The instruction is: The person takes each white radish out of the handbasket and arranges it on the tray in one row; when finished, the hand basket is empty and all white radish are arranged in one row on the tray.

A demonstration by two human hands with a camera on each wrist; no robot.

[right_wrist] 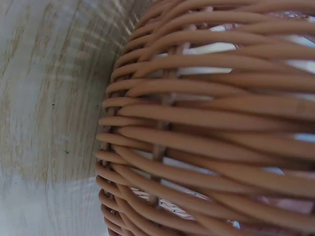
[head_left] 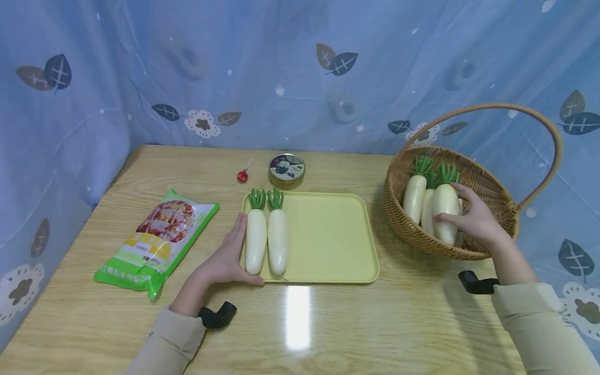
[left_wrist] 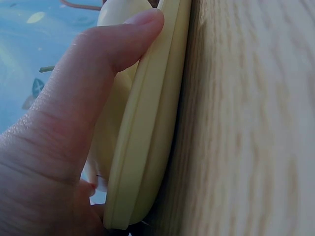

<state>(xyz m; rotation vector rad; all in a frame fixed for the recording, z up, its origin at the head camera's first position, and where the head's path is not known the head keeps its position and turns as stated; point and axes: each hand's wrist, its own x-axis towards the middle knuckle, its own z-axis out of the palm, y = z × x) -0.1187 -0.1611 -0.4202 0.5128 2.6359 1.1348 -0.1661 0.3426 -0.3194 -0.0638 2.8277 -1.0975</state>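
Observation:
Two white radishes with green tops, one (head_left: 255, 242) at the left and one (head_left: 278, 242) beside it, lie on a yellow tray (head_left: 333, 237). My left hand (head_left: 225, 260) rests at the tray's left edge, its thumb along the front rim; in the left wrist view the thumb (left_wrist: 113, 49) lies against the rim (left_wrist: 142, 132). Inside the wicker basket (head_left: 422, 237), my right hand (head_left: 475, 216) grips a radish (head_left: 446, 211) between thumb and fingers. Other radishes (head_left: 414, 198) lie beside it. The right wrist view shows the basket's weave (right_wrist: 211, 118) and hides the hand.
A green and white food packet (head_left: 157, 239) lies left of the tray. Behind the tray are a red lollipop (head_left: 242, 176) and a round tin (head_left: 287, 167). The basket's tall handle (head_left: 506, 106) arches over its right side. A blue patterned curtain (head_left: 281, 67) hangs behind the table.

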